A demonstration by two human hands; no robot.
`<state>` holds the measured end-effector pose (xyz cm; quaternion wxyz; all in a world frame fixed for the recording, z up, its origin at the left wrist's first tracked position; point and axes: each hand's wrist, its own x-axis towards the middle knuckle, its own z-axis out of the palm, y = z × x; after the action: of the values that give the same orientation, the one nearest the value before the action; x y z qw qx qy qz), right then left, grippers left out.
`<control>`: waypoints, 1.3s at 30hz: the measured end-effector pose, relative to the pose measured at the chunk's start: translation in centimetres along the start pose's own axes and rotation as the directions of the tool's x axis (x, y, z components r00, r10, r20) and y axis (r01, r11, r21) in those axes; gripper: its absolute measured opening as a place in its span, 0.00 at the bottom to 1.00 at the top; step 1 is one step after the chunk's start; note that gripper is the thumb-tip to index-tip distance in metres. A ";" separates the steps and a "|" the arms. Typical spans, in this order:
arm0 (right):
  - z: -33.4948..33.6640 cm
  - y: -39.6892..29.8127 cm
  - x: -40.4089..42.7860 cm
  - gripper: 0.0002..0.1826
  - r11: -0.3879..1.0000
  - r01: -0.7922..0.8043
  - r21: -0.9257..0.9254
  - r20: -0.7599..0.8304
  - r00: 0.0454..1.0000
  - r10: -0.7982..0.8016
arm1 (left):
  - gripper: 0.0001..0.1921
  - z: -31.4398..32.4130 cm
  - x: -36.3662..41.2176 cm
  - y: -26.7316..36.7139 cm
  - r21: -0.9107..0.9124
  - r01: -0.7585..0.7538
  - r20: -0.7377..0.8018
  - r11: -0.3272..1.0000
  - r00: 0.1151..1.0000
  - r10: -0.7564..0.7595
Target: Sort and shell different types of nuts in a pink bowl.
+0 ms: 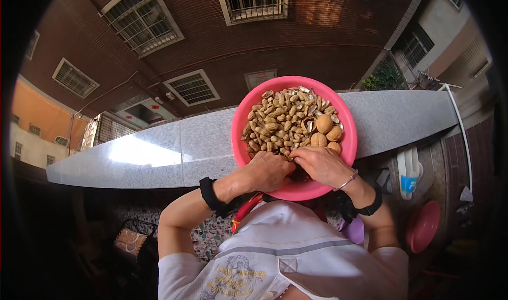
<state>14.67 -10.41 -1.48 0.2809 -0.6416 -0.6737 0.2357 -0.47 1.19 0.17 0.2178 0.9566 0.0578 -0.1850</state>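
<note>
A pink plastic basin (348, 109) sits partly on the grey stone ledge, its near side overhanging towards my body. Peanuts in their shells (274, 121) fill most of it, with opened shell pieces along the far side. Several walnuts (324, 123) lie at the right, beside a broken-open walnut shell (308, 124). My left hand (272, 170) and my right hand (320, 164) meet over the near part of the basin, fingers curled and fingertips close together. Whatever is between the fingertips is too small and covered to make out. Dark reddish bits show below the hands.
The speckled stone ledge (206, 141) runs left and right under the basin, and its near edge drops off. Down at the right are a white plastic container (408, 169), a red basin (424, 226) and a white pipe (462, 133). A patterned seat (131, 240) stands lower left.
</note>
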 end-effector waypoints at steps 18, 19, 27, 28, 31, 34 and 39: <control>-0.6 -0.6 0.3 0.10 0.998 -0.017 0.063 0.033 0.999 0.015 | 0.10 1.7 -0.9 -1.3 -0.136 -0.201 -0.564 0.970 0.821 0.091; -0.5 -0.5 0.2 0.10 0.998 -0.035 0.055 0.024 0.999 0.033 | 0.10 1.7 -0.9 -1.3 -0.136 -0.202 -0.564 0.970 0.821 0.092; -1.0 -0.8 0.3 0.13 0.997 -0.043 0.069 0.101 0.994 0.035 | 0.12 1.2 -1.8 -0.4 -0.294 -0.197 -0.557 0.935 0.831 -0.001; -1.1 -0.8 0.3 0.14 0.999 -0.036 0.037 0.115 0.993 0.032 | 0.12 1.2 -1.8 -0.4 -0.294 -0.197 -0.557 0.935 0.830 0.000; -1.0 -0.7 0.3 0.13 1.000 -0.013 0.008 0.119 0.993 0.012 | 0.12 1.2 -1.7 -0.5 -0.125 -0.231 -0.630 0.965 0.770 0.102; -0.6 -0.5 0.2 0.12 1.000 0.015 0.014 0.076 0.997 -0.016 | 0.12 1.7 -1.3 -0.6 -0.167 -0.253 -0.644 0.953 0.759 0.089; -0.8 -0.7 0.3 0.10 0.999 0.016 0.029 0.047 0.999 -0.018 | 0.10 1.4 -1.5 -0.4 -0.213 -0.184 -0.580 0.960 0.814 0.027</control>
<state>14.71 -10.23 -0.39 0.2760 -0.6261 -0.6822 0.2579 -2.43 0.87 -0.56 0.3234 0.9326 0.0907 0.1321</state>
